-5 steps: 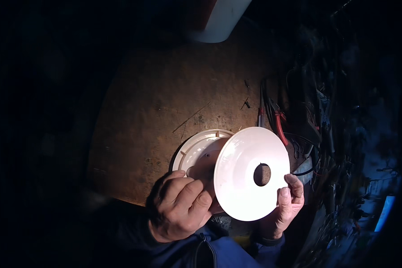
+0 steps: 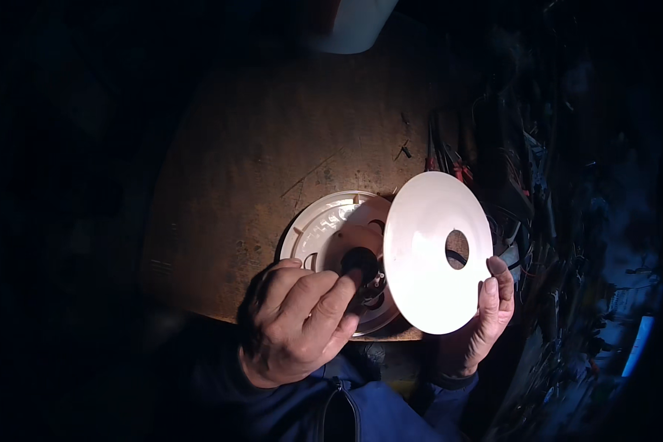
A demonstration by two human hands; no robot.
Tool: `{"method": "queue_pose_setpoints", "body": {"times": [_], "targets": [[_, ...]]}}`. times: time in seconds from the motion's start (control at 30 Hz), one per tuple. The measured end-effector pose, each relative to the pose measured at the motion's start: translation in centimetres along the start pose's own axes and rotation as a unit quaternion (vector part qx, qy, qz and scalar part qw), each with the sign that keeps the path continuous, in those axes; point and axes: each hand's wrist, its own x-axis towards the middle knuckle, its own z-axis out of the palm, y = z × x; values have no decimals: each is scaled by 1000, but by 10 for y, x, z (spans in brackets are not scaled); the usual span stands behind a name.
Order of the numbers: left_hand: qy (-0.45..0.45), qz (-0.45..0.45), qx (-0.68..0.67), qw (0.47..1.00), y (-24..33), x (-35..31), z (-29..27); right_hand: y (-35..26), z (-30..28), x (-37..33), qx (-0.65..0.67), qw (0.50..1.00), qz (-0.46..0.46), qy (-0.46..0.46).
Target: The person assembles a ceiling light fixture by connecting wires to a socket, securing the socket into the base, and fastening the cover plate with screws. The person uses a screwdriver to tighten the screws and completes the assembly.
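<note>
A round, pale plastic disc with a hole (image 2: 431,280) is tilted up on edge. My right hand (image 2: 486,317) grips its right rim between thumb and fingers. Partly behind it, a pale round base with ribs along its rim (image 2: 309,226) lies on the table. My left hand (image 2: 302,317) reaches over the base's near left side, its fingers bent around a small black round part (image 2: 359,259) above the middle of the base. Small metal bits show beside the black part; the disc covers the base's right side.
The worn brown wooden table (image 2: 250,162) stretches away from me. A whitish container (image 2: 353,33) stands at its far edge. Red-handled pliers (image 2: 460,171) and dark cables lie beyond the disc. Dim clutter fills the right side.
My right hand has moved the disc right and away from me, turning it more on edge. More of the base shows, and the black part at my left fingertips has come into sight.
</note>
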Motion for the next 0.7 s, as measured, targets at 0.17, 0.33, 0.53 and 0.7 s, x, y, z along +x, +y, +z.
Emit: {"method": "queue_pose_setpoints", "body": {"times": [0.17,0.33,0.53,0.7], "targets": [[-6,-12,-27,1000,-1,0,-2,7,-38,28,85,995,4,-52],[-35,-28,-35,998,3,6,-8,16,-34,25,67,998,1,-4],[-24,-26,-37,999,4,10,-10,20,-35,21,88,996,20,-28],[-7,-22,-30,999,2,8,-5,22,-37,20,95,994,15,-52]]}}
